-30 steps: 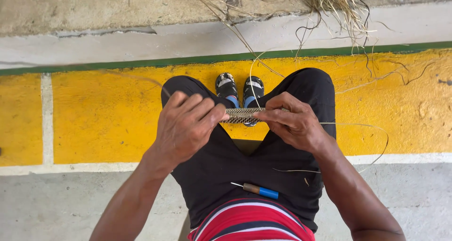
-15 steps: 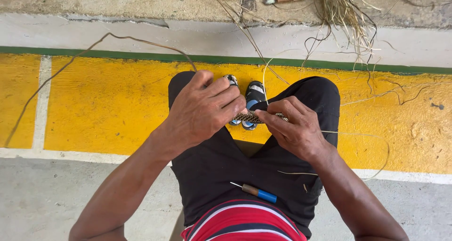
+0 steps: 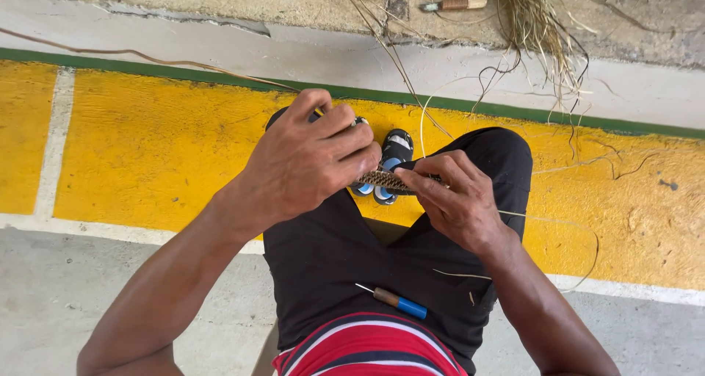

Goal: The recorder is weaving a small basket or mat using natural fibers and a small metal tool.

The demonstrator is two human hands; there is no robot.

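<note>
**strawhat_99:** So what's the person actually holding there?

**knotty_mike:** Looks like a narrow woven strip, tan, braided from fibre. It sits between both hands, right above the knees and the blue-and-black sandals. The left hand is curled over its left end, fingers pressed together and pinching the strip along with a thin strand. The right hand grips the other end, fingers closed on it, thumb and forefinger pinching.

**strawhat_99:** And the tool on the lap?

**knotty_mike:** Small awl-type thing, metal tip, wooden middle, blue end. It lies loose on the black shorts, well apart from both hands. A long pale strand trails off to the right from under the right hand.

**strawhat_99:** Background?

**knotty_mike:** Yellow-painted floor with a green stripe, then concrete. Up top there's a bundle of dry fibre and another wooden-handled tool lying just beside it.
</note>
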